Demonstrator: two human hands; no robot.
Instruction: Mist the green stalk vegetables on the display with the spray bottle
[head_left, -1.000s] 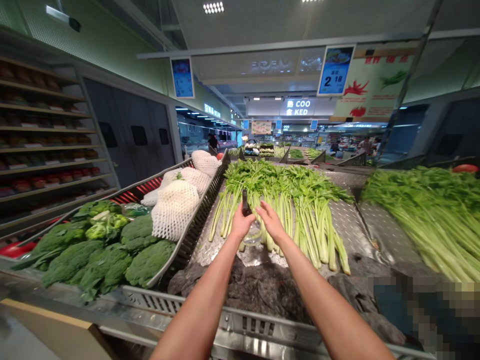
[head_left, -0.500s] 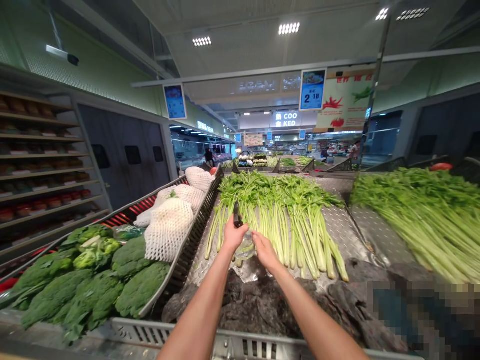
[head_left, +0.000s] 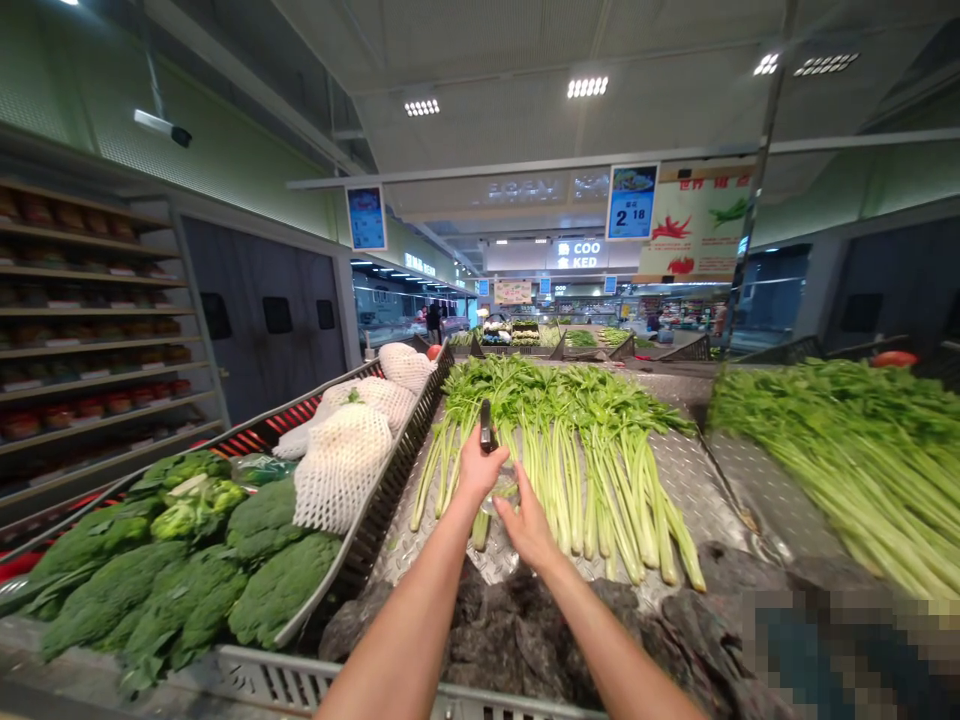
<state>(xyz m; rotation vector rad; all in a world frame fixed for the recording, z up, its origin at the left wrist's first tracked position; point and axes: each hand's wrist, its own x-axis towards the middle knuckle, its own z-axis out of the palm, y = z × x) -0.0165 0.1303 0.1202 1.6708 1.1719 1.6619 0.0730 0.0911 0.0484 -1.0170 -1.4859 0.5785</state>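
My left hand is closed around a black piece that sticks up past the thumb. Below it shows a clear, round, roll-like part, so the whole looks like a tape dispenser; its exact kind is partly hidden. My right hand is close beside the clear roll, thumb and fingers apart, with nothing plainly held. Whether its fingertips touch the roll I cannot tell. Both hands hover over a row of celery, leaves pointing away and stalks towards me, lying on a metal diamond-plate shelf.
To the left, a black crate holds net-wrapped produce, with broccoli in front. Dark crumpled cloth or plastic lies along the near edge. A mirror on the right reflects celery. Shelves stand far left.
The right fingers came together near the clear roll, then spread apart beside it. The left hand keeps its grip on the black piece. My view has tilted up and shifted slightly.
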